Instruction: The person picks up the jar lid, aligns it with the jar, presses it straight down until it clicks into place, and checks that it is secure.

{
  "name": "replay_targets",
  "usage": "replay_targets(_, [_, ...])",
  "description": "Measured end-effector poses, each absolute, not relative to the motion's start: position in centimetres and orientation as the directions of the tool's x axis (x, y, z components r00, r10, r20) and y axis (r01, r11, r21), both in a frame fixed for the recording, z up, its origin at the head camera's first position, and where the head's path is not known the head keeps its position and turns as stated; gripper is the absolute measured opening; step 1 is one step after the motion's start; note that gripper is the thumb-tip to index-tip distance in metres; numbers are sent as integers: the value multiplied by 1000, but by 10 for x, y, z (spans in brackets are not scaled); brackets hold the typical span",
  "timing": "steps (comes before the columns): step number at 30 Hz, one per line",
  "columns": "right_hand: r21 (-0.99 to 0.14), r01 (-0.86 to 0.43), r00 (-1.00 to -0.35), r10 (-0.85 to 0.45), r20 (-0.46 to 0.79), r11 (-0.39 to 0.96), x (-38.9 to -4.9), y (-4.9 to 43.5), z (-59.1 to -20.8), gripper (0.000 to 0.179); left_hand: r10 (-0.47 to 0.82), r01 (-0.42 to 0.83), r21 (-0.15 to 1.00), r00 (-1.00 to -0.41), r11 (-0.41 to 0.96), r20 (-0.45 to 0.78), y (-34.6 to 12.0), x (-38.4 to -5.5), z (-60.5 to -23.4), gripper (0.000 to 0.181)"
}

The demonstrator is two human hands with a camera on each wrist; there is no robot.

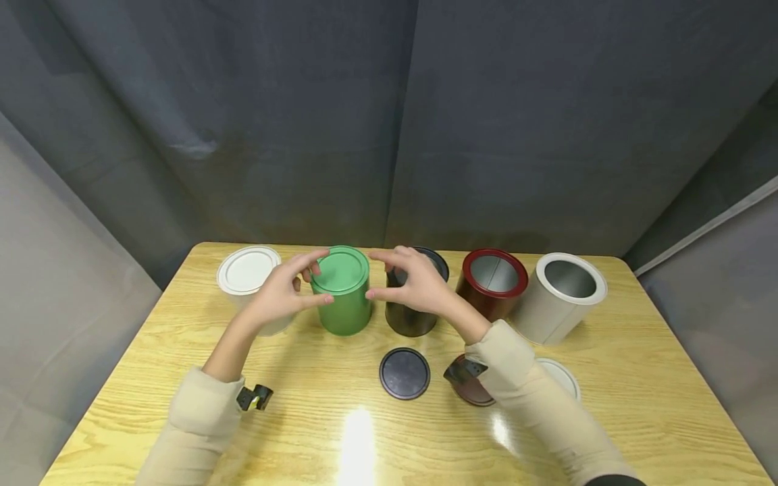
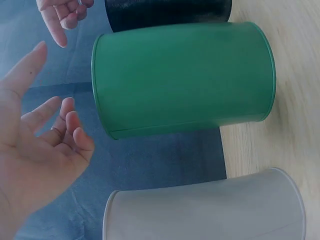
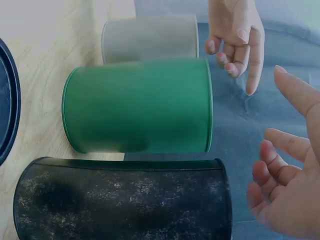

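Note:
A green can (image 1: 343, 314) with its green lid (image 1: 342, 270) on stands upright at the back of the table. My left hand (image 1: 281, 291) is held above it on the left, thumb and fingers spread apart. From the other side my right hand (image 1: 419, 282) faces it in a similar pose, over the black can (image 1: 406, 320). Both wrist views show a gap between the hands and the green can (image 2: 182, 80). Neither hand holds anything. In the right wrist view the fingers (image 3: 285, 170) of my right hand are loosely bent.
A white can (image 1: 249, 270) with a lid stands left. The dark red can (image 1: 494, 273) and another white can (image 1: 559, 297) stand lidless at right. On the wooden table in front lie a black lid (image 1: 404, 373), a dark red lid (image 1: 474, 391) and a white lid (image 1: 560, 378).

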State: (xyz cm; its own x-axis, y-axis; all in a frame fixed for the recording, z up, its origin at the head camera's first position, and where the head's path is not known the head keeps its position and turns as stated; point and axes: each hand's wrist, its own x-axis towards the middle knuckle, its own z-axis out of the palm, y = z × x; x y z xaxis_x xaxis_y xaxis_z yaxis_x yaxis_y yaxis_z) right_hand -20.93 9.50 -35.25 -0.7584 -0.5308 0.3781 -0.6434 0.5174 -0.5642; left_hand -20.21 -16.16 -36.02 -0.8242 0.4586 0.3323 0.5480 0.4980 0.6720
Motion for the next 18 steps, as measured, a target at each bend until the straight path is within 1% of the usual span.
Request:
replay_targets(4, [-588,-661,-741,-531,411,467,-202,99,-352,58,462,532,702,-828,474,316,-161,-196,-362,71])
replay_targets(7, [-612,-655,-742,-533,408,444,-197,102,-351,56,468,520,726,-830,451,303,-160,-193,-364,71])
replay_targets(11, [-624,-643,-748,-539,387,444,-191,106,-351,56,481,534,727,-818,432,315,-158,-187,-364,70])
replay_targets(18, [-637,-643,-746,-536,395,425,-183,114,-352,56,495,551,737,-801,391,336,-154,-180,-367,70])
